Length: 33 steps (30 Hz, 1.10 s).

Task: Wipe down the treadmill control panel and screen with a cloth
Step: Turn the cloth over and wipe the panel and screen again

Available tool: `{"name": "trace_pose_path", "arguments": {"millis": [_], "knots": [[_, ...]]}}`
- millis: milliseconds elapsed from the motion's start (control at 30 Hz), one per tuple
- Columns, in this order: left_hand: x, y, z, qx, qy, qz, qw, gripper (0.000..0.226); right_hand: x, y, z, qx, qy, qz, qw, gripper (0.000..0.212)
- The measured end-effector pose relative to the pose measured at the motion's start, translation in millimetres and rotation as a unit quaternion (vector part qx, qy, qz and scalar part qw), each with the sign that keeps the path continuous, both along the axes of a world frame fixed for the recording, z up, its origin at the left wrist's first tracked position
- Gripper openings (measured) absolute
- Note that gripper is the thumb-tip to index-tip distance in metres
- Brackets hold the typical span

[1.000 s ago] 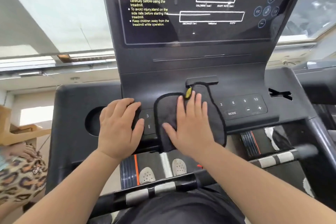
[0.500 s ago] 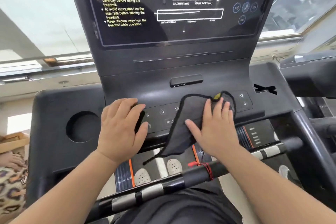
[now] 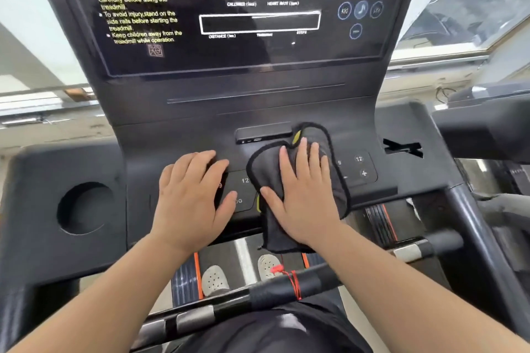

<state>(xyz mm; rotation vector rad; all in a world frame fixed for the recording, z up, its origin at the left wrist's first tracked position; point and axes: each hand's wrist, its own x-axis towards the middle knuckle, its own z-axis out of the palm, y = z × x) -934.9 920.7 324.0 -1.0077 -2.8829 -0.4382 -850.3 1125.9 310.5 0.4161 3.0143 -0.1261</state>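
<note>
Since half a second ago, our right hand has carried the cloth up from the right keypad toward the middle of the control panel, and our left hand has slid rightward over more of the left keypad.

Farthest left, a round cup recess sits in the console. Our left hand lies flat on the panel with fingers straight, gripping nothing; beside it the keys show "12" and the letters "OG". Above, the screen reads "CAUTION", then "Read the owner's manual carefully before using the treadmill", "To avoid injury, stand on the side rails before starting the treadmill" and "Keep children away from the treadmill while operation". Under its white boxes we read "CALORIES (kcal)", "HEART RATE (bpm)" and "DISTANCE (km)"; the remaining captions are blurred.

The dark cloth lies spread on the panel's centre, its long axis running from us toward the screen. Its yellow tag points at the slot bar, and its near end hangs over the panel's front edge. Our right hand presses it flat, fingers extended. Right of the cloth, the keys "9", "12" and "+" show.
</note>
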Motion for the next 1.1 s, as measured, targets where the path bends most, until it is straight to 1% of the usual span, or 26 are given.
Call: {"name": "trace_pose_path", "arguments": {"millis": [67,100,267,400,567,633,667,733,800,867,900,967,1033,1100], "knots": [[0.8,15.4,-0.9,-0.007,0.001,0.004,1.0,0.056,19.4,16.0,-3.2,-0.011,0.003,0.031,0.999,0.082],[1.2,24.0,-1.0,-0.011,-0.001,0.008,1.0,0.056,27.6,27.2,-4.5,-0.014,0.001,0.027,1.0,0.083],[5.8,60.8,1.0,-0.032,-0.016,0.039,0.999,0.061,40.1,102.4,-4.6,-0.001,0.007,-0.064,0.998,0.094],[9.1,76.0,3.2,-0.048,-0.01,0.081,0.996,0.062,9.0,150.7,0.2,-0.001,0.012,-0.091,0.996,0.106],[10.8,92.3,11.4,-0.071,0.017,0.108,0.991,0.063,-35.2,152.4,1.7,-0.016,0.056,-0.082,0.995,0.108],[11.0,99.9,17.4,-0.078,0.026,0.118,0.99,0.064,-35.5,147.7,2.6,-0.008,0.056,-0.041,0.998,0.106],[10.9,104.0,20.6,-0.081,0.029,0.12,0.989,0.065,-31.6,146.2,2.7,-0.002,0.052,-0.003,0.999,0.104],[10.4,112.5,27.1,-0.087,0.033,0.12,0.988,0.066,-18.1,144.8,1.6,-0.001,0.04,0.106,0.994,0.097],[8.6,120.9,33.0,-0.091,0.039,0.116,0.988,0.068,-2.2,147.3,-2.0,-0.015,0.029,0.2,0.979,0.091],[6.6,128.2,38.3,-0.095,0.045,0.115,0.988,0.068,11.8,153.7,-6.0,-0.026,0.03,0.224,0.974,0.09],[5.7,130.9,40.3,-0.091,0.047,0.116,0.988,0.068,16.6,158.0,-7.2,-0.024,0.033,0.21,0.977,0.092],[4.0,133.2,43.2,-0.082,0.051,0.12,0.988,0.069,19.6,165.9,-8.1,-0.014,0.038,0.15,0.988,0.097],[2.3,131.9,44.3,-0.084,0.055,0.124,0.987,0.069,12.5,171.8,-8.2,-0.011,0.048,0.08,0.996,0.103],[-0.1,128.4,44.3,-0.085,0.056,0.13,0.986,0.07,-2.8,176.5,-7.1,-0.016,0.074,0.04,0.996,0.104]]}}
